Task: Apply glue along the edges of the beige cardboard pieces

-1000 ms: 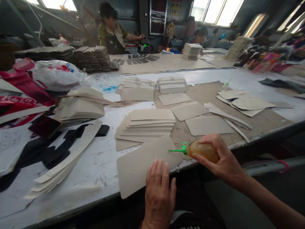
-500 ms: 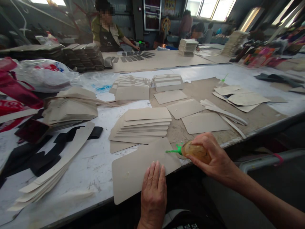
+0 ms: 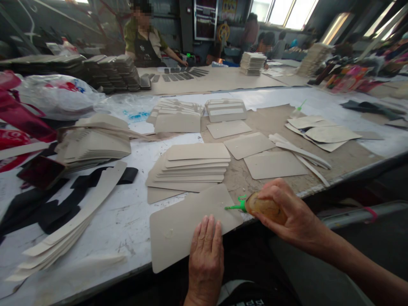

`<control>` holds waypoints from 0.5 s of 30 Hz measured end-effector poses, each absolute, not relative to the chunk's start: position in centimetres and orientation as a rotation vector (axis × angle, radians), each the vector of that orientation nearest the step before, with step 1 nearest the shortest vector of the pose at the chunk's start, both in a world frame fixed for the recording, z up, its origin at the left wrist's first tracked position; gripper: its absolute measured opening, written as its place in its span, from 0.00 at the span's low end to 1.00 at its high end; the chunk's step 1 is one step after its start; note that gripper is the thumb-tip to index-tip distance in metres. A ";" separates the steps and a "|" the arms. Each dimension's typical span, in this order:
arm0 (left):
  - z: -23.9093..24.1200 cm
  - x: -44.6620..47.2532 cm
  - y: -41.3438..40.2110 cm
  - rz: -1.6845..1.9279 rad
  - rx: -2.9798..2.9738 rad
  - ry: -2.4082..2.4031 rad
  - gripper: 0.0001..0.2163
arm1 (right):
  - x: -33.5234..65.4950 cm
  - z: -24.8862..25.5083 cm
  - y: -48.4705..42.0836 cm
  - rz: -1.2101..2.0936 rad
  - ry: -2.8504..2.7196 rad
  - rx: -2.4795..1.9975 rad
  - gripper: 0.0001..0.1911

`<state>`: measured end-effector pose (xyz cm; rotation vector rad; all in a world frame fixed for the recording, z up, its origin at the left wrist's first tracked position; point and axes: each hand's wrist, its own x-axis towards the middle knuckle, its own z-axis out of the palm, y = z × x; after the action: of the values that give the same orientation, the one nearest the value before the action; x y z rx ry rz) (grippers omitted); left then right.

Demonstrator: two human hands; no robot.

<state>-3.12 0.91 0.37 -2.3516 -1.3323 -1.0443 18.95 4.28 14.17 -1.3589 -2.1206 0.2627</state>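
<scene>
a workshop: the near desk (image 3: 134,231), paper-covered and smudged, bears a fanned stack of matching beige panels (image 3: 195,166) and a sheaf of cut strips (image 3: 86,212), with an amber squeeze bottle (image 3: 265,208) held above. at a second desk (image 3: 219,83) beyond, a person in a dark apron (image 3: 145,49) stands near piled grey panels (image 3: 116,73); other people (image 3: 250,29) and wide windows (image 3: 296,15) show farther back.

From here I count two green-nozzled bottles (image 3: 265,208) (image 3: 296,111), one in the right grip (image 3: 288,208) and one farther back; one beige panel (image 3: 174,225) under the left grip (image 3: 206,263), three loose panels (image 3: 274,165) beyond; on the near worktop (image 3: 127,227), four stacks of beige pieces (image 3: 195,163) and two bundles of pale strips (image 3: 81,214).
</scene>
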 end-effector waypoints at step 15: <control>0.2 -3.4 0.9 -1.041 -2.350 -1.301 0.17 | 17.6 13.2 4.6 0.223 -2.078 -1.343 0.12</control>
<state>-3.41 0.92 0.21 -2.3495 -1.3008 -1.0406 17.63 4.62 13.23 -1.3433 -2.0780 0.2233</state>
